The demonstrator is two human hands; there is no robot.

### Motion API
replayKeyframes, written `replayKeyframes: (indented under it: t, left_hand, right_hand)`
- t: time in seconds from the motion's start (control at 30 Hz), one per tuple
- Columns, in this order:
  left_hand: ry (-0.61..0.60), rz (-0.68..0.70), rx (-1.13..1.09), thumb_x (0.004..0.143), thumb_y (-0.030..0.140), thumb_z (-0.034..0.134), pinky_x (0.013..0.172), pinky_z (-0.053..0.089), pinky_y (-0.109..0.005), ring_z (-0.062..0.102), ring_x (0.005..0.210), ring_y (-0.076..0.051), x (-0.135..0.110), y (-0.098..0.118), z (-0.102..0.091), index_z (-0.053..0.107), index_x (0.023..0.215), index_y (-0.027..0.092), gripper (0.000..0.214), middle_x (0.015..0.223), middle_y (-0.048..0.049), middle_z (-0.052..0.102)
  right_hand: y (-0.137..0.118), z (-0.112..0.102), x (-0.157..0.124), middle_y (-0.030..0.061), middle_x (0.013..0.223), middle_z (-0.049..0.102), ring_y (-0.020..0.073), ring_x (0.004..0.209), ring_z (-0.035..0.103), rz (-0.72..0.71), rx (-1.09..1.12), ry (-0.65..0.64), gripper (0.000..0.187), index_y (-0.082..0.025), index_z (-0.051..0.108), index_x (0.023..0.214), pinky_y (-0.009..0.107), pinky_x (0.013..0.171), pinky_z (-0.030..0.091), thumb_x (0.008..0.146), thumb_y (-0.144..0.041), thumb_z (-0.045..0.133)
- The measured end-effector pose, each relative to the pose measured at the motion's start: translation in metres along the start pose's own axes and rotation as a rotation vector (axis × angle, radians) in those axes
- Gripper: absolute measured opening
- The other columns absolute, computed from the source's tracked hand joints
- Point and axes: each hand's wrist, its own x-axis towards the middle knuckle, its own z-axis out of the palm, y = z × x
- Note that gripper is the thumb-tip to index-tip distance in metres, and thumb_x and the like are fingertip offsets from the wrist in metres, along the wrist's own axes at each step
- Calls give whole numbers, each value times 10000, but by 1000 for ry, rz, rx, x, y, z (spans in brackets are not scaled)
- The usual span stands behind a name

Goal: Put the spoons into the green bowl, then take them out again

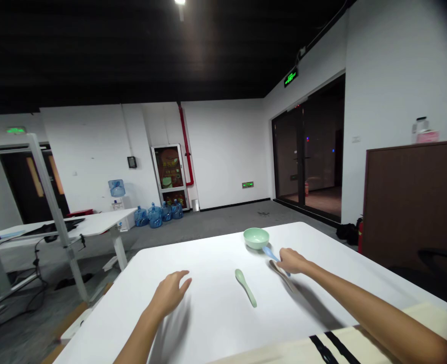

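My right hand [292,261] reaches over the white table [208,323] and pinches the handle of a blue spoon [270,253]. The spoon's far end rests against a light green bowl [256,237] near the table's far edge. A dark utensil [284,275] lies just under and behind that hand. A green spoon [246,287] lies flat on the table between my hands. My left hand [169,292] hovers low over the table to the left, fingers loosely apart, holding nothing.
A second white desk [94,222] with a metal frame stands at left. Several blue water jugs [155,215] sit on the floor by the far wall. A brown partition [413,202] rises at right. Glass doors [307,156] are beyond.
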Motion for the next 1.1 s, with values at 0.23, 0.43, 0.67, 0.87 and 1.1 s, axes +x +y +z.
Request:
replayKeyframes:
  t: [0.23,0.43,0.67,0.87,1.1]
  left_hand:
    - [12,2,-15,925,546,356,1086,410,-401,541,1308,-273,0,0,1,615,1307,211,570,1373,-74,634]
    - [-3,-1,1,930,539,344,1080,417,-403,541,1309,-274,0,1,-1,602,1327,186,590,1381,-84,626]
    - [3,-1,8,928,542,348,1080,412,-391,536,1316,-274,-1,3,-2,610,1319,196,584,1378,-82,629]
    - [10,1,-4,928,529,358,1082,412,-391,536,1315,-275,-3,4,-3,607,1321,189,576,1380,-84,627]
    - [14,-2,-11,923,536,365,1080,411,-386,549,1299,-269,-2,3,-1,616,1308,223,556,1364,-66,641]
  right_hand:
    - [42,-13,6,138,925,698,212,768,667,96,-37,-7,181,-129,660,836,267,608,382,782,-298,629]
    - [71,0,4,169,1048,675,259,881,669,190,-62,10,196,-128,651,929,290,643,407,771,-239,616]
    - [87,6,3,134,844,684,223,677,669,241,-27,-57,176,-123,642,900,304,622,423,741,-195,619]
    - [94,8,2,150,851,686,246,688,682,244,-40,-62,164,-115,638,875,319,624,440,723,-175,615]
    - [96,12,2,153,849,689,279,724,691,254,-30,-60,179,-120,645,878,335,624,442,720,-203,646]
